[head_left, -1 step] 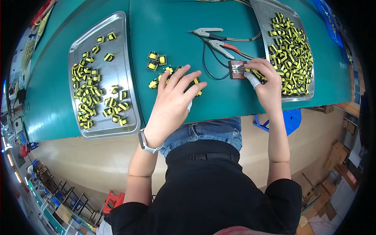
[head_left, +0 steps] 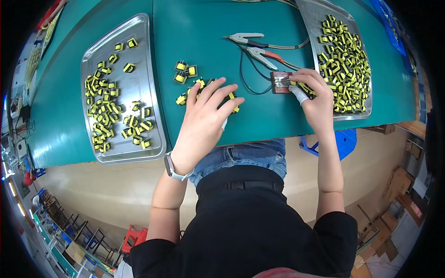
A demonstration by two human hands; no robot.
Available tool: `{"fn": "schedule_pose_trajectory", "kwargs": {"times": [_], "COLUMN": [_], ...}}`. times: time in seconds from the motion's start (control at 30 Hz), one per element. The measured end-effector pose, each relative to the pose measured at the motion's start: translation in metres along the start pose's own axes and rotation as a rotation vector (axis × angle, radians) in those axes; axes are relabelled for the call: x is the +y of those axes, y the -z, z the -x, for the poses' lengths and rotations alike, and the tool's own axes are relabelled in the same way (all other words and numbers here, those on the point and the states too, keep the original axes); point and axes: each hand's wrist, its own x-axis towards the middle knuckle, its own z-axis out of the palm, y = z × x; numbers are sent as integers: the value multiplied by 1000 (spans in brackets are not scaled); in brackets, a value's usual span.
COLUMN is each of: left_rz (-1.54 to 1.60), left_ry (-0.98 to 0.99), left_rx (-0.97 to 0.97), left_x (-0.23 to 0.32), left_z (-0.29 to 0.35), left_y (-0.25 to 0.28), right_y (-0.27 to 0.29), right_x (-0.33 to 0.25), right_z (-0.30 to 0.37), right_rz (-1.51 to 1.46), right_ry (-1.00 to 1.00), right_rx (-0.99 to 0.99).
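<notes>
My right hand pinches a small yellow-and-black transformer, mostly hidden by the fingers. Its pin side is up against the metal contacts of a small reddish-brown block with dark leads. White covers the thumb tip of that hand. Fingers spread, my left hand lies over a loose group of transformers on the green table; it partly hides them, and no held part shows. Just beyond sit several more transformers. Two clip leads, one white-grey and one with red, lie beyond the block.
At the left, a metal tray carries scattered transformers. Another metal tray at the right holds a dense heap of them. Cables run across the green table at the back. Below the table's near edge stands a blue stool.
</notes>
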Motion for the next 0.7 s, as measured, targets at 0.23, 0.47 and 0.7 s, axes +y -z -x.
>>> {"fn": "schedule_pose_trajectory", "kwargs": {"times": [0.23,0.47,0.7], "left_rz": [75,102,72], "left_ry": [-30,-18,69], "left_rx": [74,77,134], "left_x": [-1,7,5], "left_z": [-3,-1,7], "left_y": [-8,-15,-11], "right_y": [7,52,16], "right_x": [-1,26,0], "right_z": [-9,-29,-4], "right_rz": [65,599,403], "right_ry": [19,-25,193], "right_rx": [12,491,242]}}
